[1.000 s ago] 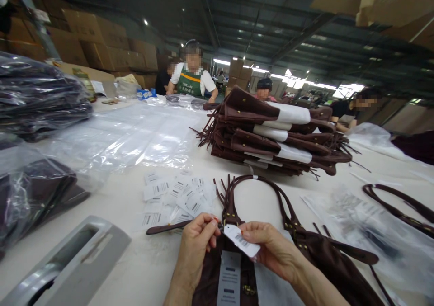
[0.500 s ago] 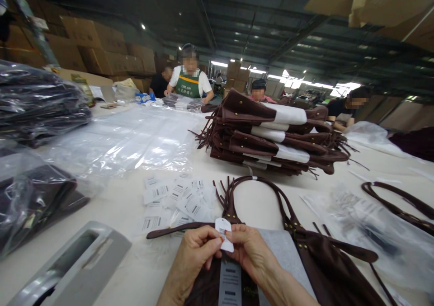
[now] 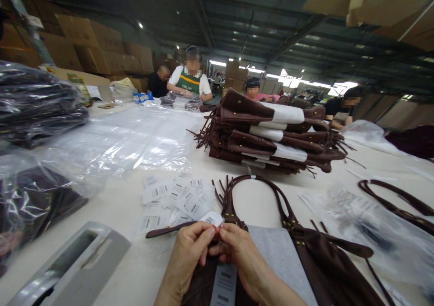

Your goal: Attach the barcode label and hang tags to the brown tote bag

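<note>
Left hand [image 3: 190,251] and right hand [image 3: 242,261] pinch a small white barcode tag [image 3: 212,218] over the brown bag [image 3: 305,256] at the desk [image 3: 111,206] edge, print unreadable.

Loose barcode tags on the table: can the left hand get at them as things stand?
Probably yes. The barcode tags lie just beyond the left hand with nothing between, but both hands are pinching a small white tag.

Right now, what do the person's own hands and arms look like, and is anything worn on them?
Both are bare: the left hand and the right hand wear no gloves, and no rings, watch or sleeves show on the forearms as far as the picture's lower edge. The fingers end in short nails; any polish is too small to tell.
</note>
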`<control>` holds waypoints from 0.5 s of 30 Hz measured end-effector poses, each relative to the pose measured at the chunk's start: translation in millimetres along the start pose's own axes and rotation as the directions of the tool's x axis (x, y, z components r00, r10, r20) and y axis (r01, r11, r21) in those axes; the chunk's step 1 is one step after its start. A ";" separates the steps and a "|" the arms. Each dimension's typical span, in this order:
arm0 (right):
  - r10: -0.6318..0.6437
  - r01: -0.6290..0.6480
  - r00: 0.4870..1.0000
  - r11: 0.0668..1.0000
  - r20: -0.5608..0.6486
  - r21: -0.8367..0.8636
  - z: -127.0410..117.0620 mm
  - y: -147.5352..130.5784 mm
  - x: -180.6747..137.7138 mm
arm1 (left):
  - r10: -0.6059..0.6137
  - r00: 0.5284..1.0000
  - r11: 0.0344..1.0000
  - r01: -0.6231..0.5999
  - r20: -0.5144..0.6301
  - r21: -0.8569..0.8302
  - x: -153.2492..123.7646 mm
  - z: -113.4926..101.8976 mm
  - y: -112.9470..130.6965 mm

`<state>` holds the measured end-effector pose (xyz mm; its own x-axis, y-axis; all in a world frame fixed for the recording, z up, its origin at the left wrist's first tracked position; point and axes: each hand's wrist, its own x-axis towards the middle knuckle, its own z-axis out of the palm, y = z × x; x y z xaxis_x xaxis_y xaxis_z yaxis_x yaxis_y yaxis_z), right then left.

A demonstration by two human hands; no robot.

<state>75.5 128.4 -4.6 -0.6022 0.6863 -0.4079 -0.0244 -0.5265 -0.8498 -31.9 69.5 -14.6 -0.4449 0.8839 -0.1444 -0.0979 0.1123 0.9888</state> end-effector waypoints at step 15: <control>-0.359 0.286 0.928 0.859 -0.102 -0.425 -57.1 -11.1 -30.6 | 0.145 0.552 0.989 -0.069 -0.821 0.128 -6.6 -7.6 7.3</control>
<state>139.8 141.9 -1.7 -0.4687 0.8768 -0.1073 0.1461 -0.0429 -0.9883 -36.5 61.0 -6.7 -0.9908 0.1312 0.0335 0.0480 0.1088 0.9929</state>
